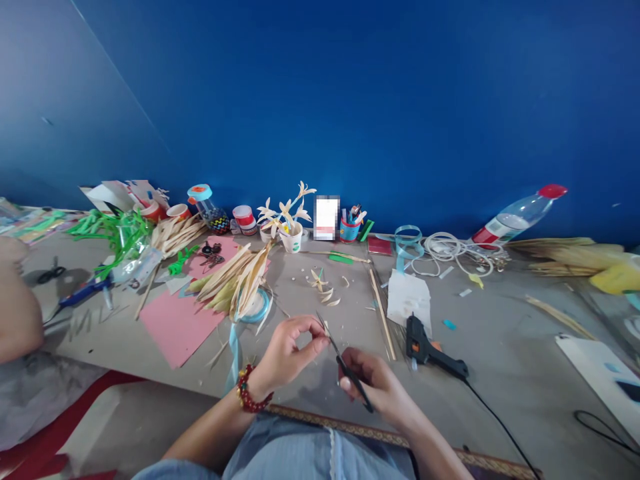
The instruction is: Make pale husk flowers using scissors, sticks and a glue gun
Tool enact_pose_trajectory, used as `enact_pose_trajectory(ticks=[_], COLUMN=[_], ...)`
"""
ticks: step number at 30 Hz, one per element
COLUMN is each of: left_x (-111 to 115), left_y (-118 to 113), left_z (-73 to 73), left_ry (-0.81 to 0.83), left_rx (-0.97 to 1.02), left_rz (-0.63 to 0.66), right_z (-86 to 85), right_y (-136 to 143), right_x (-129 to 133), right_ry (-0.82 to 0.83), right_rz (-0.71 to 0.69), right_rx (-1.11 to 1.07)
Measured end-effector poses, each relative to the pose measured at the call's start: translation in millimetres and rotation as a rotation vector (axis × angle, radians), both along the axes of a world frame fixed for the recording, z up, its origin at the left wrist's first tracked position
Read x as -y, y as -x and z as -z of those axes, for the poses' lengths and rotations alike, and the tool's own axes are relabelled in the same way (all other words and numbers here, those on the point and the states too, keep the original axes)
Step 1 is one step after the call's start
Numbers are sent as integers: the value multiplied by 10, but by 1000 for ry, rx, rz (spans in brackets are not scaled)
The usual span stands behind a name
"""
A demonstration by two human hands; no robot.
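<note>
My left hand (295,347), with a red beaded bracelet at its wrist, pinches a small pale piece (327,328) between thumb and finger. In my right hand (367,377) are dark scissors (354,381), their blades pointing up and left beside that pale piece. Beyond the hands lie a small cream flower (317,281) and loose curved petals (327,295). A bundle of dried husks (243,277) rests to the left, over blue ribbon (256,307) and pink paper (183,323). Farther back, a white cup (293,240) holds several husk flowers (286,210).
A black glue gun (433,350) with a cord lies at right, near white paper (409,300) and thin sticks (383,313). A bottle (520,217) leans by the blue wall. Another person's arm (19,307) is at far left, near a blue glue gun (85,292).
</note>
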State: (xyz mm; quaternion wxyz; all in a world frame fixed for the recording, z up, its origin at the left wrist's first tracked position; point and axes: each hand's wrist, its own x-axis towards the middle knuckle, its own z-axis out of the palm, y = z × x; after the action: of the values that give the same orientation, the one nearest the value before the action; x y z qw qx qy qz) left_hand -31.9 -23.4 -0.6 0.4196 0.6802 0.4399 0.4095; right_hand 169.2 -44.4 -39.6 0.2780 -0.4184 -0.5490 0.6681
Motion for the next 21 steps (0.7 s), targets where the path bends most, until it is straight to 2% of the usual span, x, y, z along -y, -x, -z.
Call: enact_pose_trajectory(ticks=[10,21], left_x=[-21,-50], left_y=[8,50], left_z=[-37,-24], left_ry=[-1,29], left_rx=[14,55], left_rz=[-15,41], right_z=[38,56], right_y=[37,36], right_x=[7,-13], right_ry=[25,36], right_rz=[15,1], right_rx=[-12,-20])
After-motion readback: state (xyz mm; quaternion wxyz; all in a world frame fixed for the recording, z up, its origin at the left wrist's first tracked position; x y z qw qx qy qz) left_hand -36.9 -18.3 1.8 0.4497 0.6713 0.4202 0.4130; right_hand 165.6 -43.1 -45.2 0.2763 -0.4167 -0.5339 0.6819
